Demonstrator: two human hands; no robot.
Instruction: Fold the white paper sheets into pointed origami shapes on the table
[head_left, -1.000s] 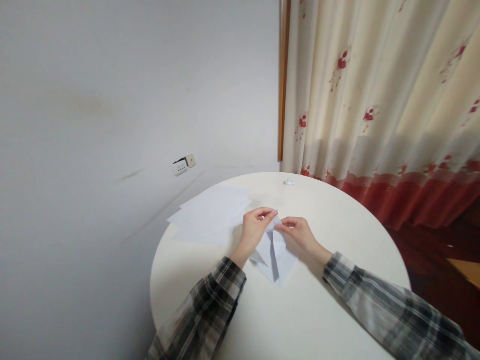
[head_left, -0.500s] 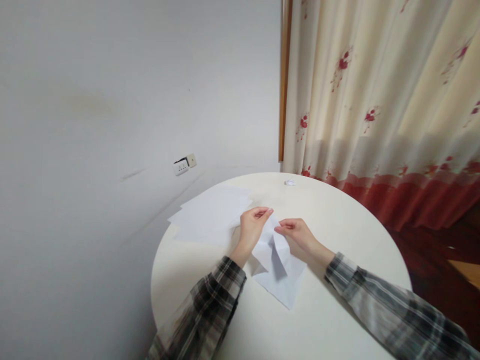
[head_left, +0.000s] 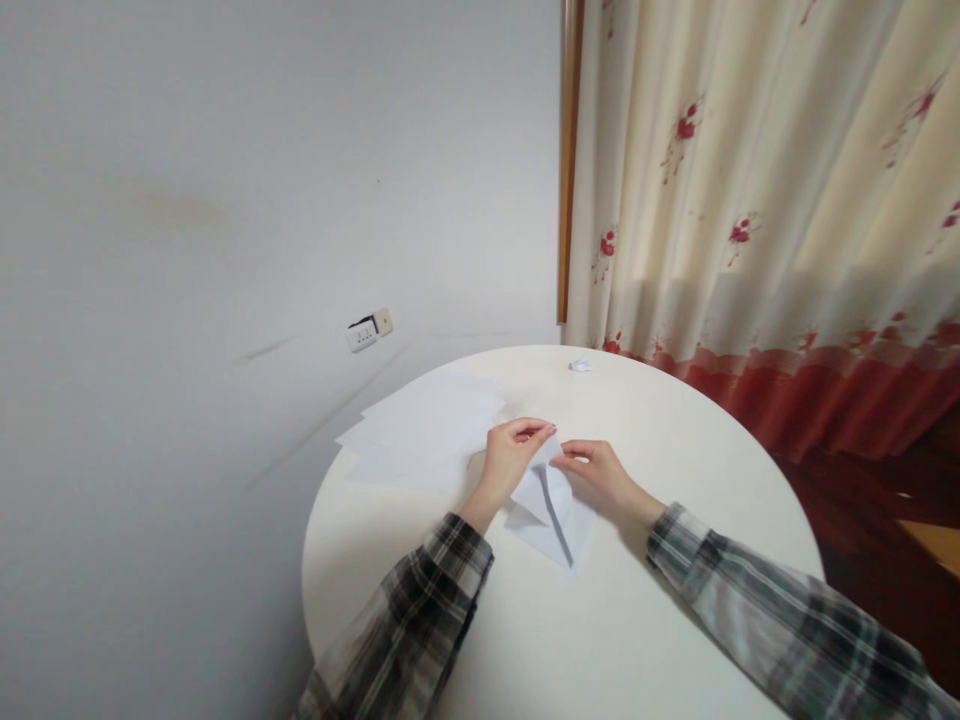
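A partly folded sheet of white paper (head_left: pixel 556 515) is between my hands, over the middle of the round table. Its flaps stand up a little along a crease, and its pointed end faces me. With fingers pinched, my left hand (head_left: pixel 511 457) grips the paper at its far tip. My right hand (head_left: pixel 598 468) pinches the right edge just below that tip, thumb against the fold. The fingers partly cover the paper's far end.
Several loose white sheets (head_left: pixel 427 430) lie overlapping on the left of the white table (head_left: pixel 675 590). A small crumpled white paper piece (head_left: pixel 580 366) rests near the far edge. Behind are a wall with a socket (head_left: pixel 361 335) and a flowered curtain (head_left: pixel 720 200).
The paper's near point has drawn back away from me, and its flaps lie closer together along the crease. My left hand has shifted slightly right; both hands keep their grip.
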